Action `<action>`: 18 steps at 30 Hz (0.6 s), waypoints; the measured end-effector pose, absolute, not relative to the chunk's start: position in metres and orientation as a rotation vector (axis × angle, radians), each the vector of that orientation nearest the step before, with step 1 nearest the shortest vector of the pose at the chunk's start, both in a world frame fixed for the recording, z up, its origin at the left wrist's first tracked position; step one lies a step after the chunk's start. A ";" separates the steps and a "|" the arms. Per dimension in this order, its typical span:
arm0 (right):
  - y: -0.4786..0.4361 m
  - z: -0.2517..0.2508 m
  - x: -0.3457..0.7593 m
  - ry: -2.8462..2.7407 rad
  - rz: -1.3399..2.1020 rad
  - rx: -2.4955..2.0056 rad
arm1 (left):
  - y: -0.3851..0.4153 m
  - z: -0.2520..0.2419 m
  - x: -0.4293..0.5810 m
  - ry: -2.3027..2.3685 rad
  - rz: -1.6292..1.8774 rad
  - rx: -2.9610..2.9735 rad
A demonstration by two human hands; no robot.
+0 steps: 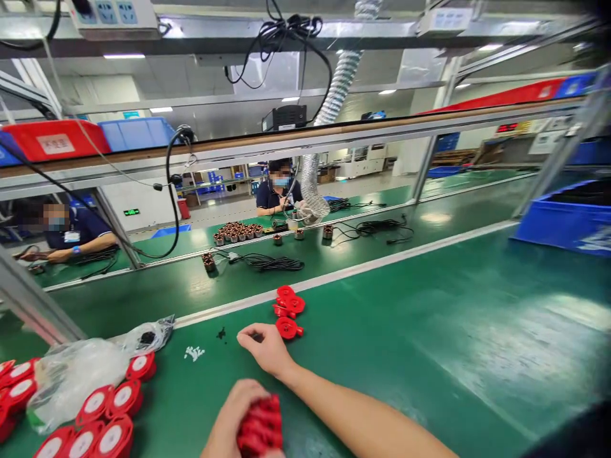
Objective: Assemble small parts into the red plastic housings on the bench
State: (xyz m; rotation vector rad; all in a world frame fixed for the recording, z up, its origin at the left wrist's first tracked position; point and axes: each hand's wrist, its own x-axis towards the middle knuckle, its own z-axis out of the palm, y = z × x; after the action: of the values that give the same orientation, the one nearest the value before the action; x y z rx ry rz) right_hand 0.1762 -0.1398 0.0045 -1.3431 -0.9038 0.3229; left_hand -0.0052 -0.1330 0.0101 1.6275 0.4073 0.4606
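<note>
My left hand (pixel 233 410) is closed around a ribbed red plastic part (pixel 261 426) at the bottom middle, and the fingers cover some of it. Farther up, my right hand (pixel 267 348) is curled with thumb and fingertips together; whatever it may hold is too small or hidden to name. Small black pieces (pixel 221 333) lie just left of the right hand's fingertips. A little pile of small white pieces (pixel 194 353) rests farther left. Just beyond the right hand, several round red plastic parts (pixel 287 327) sit in a short row.
Red parts with white discs (pixel 112 439) stand at lower left beside a clear plastic bag (pixel 79 381). A blue crate (pixel 568 216) is at the right. Across the green bench (pixel 382 318), copper-wound coils (pixel 238 231) and black cables (pixel 267 262) lie near two masked people.
</note>
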 end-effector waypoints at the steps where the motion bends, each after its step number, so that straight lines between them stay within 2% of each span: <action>1: -0.142 0.007 0.176 -0.901 0.299 -1.336 | -0.125 0.017 -0.007 0.467 0.509 1.567; 4: -0.153 0.016 0.168 -0.963 0.198 -1.288 | -0.100 0.036 -0.008 0.612 0.683 1.209; 8: -0.167 0.024 0.146 -1.354 0.002 -1.145 | -0.082 0.041 -0.006 0.616 0.813 0.713; 11: -0.170 0.022 0.136 -1.517 -0.005 -1.114 | -0.081 0.036 -0.005 0.582 0.812 0.666; 18: -0.167 0.022 0.145 -1.480 -0.024 -1.158 | -0.080 0.034 -0.006 0.499 0.662 0.777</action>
State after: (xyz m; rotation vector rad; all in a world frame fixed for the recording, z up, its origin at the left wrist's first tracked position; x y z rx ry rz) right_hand 0.1454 -0.1672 0.0221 -1.1584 -1.4797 -0.0237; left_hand -0.0062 -0.0795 0.0340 0.7766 0.4989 0.6617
